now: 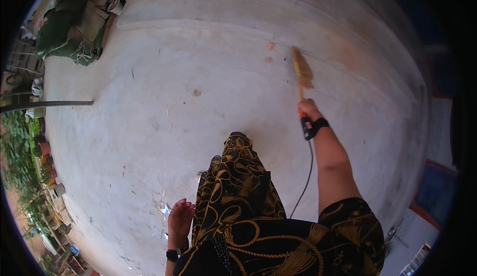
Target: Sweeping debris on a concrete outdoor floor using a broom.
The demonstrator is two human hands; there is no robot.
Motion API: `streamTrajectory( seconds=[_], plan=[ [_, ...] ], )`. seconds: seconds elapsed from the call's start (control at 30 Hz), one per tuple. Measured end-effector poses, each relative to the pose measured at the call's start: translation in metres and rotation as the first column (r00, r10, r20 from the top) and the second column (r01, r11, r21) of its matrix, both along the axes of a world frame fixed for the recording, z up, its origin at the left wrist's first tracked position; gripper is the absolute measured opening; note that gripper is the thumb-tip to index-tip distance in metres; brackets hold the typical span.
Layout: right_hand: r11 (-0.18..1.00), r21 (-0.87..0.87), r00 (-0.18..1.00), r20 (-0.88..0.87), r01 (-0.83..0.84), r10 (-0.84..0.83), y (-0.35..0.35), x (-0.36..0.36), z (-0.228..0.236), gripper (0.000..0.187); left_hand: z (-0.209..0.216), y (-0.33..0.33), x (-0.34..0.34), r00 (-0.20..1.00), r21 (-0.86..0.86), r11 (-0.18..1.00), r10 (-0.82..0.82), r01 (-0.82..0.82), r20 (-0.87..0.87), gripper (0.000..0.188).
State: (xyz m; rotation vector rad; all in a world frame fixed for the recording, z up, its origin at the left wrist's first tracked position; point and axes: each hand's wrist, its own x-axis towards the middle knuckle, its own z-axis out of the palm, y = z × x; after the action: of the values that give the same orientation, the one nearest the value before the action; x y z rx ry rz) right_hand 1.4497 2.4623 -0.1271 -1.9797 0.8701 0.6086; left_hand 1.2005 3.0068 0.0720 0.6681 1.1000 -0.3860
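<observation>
My right hand (309, 108) is stretched forward, its fingers wrapped round the handle of a broom (301, 71). The broom's brown bristles point away from me and look smeared, low over the concrete floor (164, 77). A black band with a small device sits on that wrist, and a dark cable (308, 171) runs from it back towards my body. By my left thigh hangs my left hand (181, 218), holding nothing, its fingers loosely bent and a dark band at the wrist. Just left of the broom lies a small orange scrap (271, 46).
Scattered bits of straw and a whitish scrap (165, 209) lie near my left hand. A green sack heap (67, 32) stands at the far left, and a dark pole (47, 105) juts in below it. Potted plants (43, 149) line the left edge. A shallow step (198, 26) crosses the far floor.
</observation>
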Motion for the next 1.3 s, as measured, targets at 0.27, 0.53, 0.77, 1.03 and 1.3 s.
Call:
streamTrajectory(
  seconds=[0.27, 0.53, 0.77, 1.03, 1.3],
  plan=[
    [0.880, 0.186, 0.896, -0.002, -0.436, 0.444, 0.242, -0.058, 0.042, 0.047, 0.005, 0.047, -0.003, 0.994, -0.050, 0.998, -0.028, 0.033, 0.104, 0.014],
    [0.344, 0.569, 0.395, -0.037, -0.747, 0.918, 0.458, -0.186, 0.074, 0.055, 0.019, 0.153, -0.078, 0.966, 0.029, 0.982, 0.176, -0.185, 0.189, 0.017],
    [0.167, 0.660, 0.258, 0.043, -0.733, 0.965, 0.550, -0.204, 0.115, 0.061, 0.018, 0.224, -0.140, 0.918, 0.041, 0.939, 0.324, -0.342, 0.230, 0.018],
    [0.522, 0.387, 0.617, 0.176, -0.760, 0.767, 0.507, -0.138, 0.164, 0.057, 0.014, 0.259, -0.131, 0.882, -0.063, 0.932, 0.358, -0.356, 0.306, 0.020],
    [0.864, 0.158, 0.873, 0.198, -0.477, 0.446, 0.426, -0.011, 0.160, 0.047, -0.001, 0.275, -0.074, 0.891, -0.083, 0.938, 0.345, -0.335, 0.294, 0.019]
  ],
)
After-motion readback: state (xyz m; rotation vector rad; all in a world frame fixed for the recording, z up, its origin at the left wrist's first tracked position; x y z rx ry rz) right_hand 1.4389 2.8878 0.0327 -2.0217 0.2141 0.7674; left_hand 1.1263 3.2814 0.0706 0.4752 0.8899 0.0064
